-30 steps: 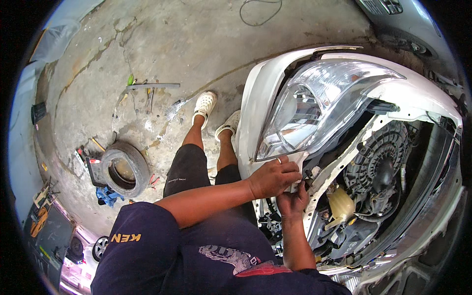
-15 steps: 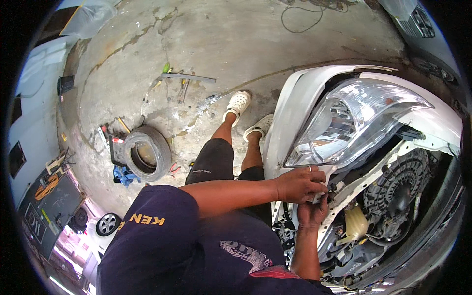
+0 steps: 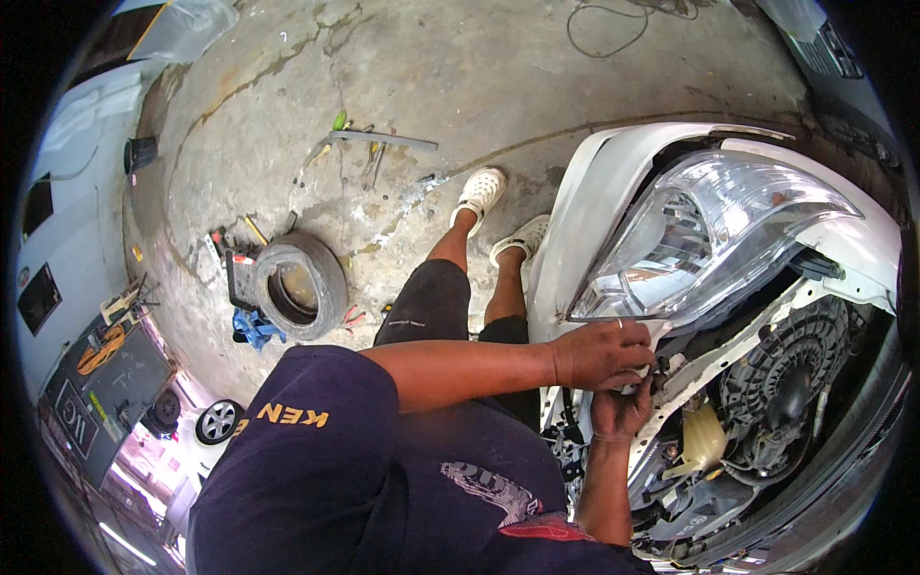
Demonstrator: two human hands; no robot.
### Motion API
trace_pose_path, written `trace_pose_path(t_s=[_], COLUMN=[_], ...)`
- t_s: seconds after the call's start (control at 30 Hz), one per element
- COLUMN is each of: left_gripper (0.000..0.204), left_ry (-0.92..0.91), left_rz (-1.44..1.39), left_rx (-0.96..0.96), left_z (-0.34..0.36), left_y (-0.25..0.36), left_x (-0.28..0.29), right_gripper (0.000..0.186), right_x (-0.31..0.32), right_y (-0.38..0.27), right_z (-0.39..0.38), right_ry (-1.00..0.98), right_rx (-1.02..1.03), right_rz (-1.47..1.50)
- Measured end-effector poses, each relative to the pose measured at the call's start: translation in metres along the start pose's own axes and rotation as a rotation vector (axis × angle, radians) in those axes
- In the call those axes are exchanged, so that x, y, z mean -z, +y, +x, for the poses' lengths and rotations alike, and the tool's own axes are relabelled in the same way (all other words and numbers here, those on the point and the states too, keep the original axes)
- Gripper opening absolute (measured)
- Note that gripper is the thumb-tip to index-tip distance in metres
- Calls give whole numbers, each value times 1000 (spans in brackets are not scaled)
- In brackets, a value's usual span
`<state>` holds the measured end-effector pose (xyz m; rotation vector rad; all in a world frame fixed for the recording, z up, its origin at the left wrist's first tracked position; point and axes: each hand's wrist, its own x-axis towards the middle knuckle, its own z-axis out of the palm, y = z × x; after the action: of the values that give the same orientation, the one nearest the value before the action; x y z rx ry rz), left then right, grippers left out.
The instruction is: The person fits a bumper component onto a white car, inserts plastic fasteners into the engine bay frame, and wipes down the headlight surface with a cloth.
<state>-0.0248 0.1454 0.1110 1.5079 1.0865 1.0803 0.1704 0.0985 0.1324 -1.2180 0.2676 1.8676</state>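
My left hand (image 3: 604, 356) reaches across from the left, its fingers curled just below the inner lower corner of a clear headlight (image 3: 709, 235). Close under it, my right hand (image 3: 621, 412) comes up from the lower edge with fingers pinched. The two hands meet at a small pale piece between the fingertips, mostly covered, so its kind does not show. Beside them runs a white metal crossbar (image 3: 709, 369) of the car's opened front. The headlight sits in the white bodywork (image 3: 565, 254).
Right of my hands lie a yellowish plastic reservoir (image 3: 702, 439) and a black round fan (image 3: 791, 369). On the concrete floor are a worn tyre (image 3: 331, 287), a blue cloth (image 3: 254, 329), a grey bar (image 3: 393, 140) with hand tools, and a cable (image 3: 613, 53).
The view has shifted slightly, so the scene sits a little farther right. Both hands stay together below the headlight, with only small finger movement.
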Motion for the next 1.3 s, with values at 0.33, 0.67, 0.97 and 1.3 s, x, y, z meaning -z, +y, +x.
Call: trace_pose_path(t_s=[0.33, 0.67, 0.97, 1.3], left_gripper=[28, 17, 25, 27], left_ry=[-24, 82, -68, -70], left_rz=[41, 48, 64, 234], left_rx=[-34, 86, -22, 128], left_z=[-4, -1, 2, 7], left_y=[-7, -3, -10, 4], left_x=[-10, -15, -8, -2], right_gripper=[59, 56, 55, 62], right_x=[-11, 15, 12, -2], right_y=[5, 11, 6, 14], right_z=[-4, 1, 3, -2], right_ry=[64, 42, 55, -25], right_rx=[-12, 77, 2, 149], right_rz=[-36, -65, -54, -49])
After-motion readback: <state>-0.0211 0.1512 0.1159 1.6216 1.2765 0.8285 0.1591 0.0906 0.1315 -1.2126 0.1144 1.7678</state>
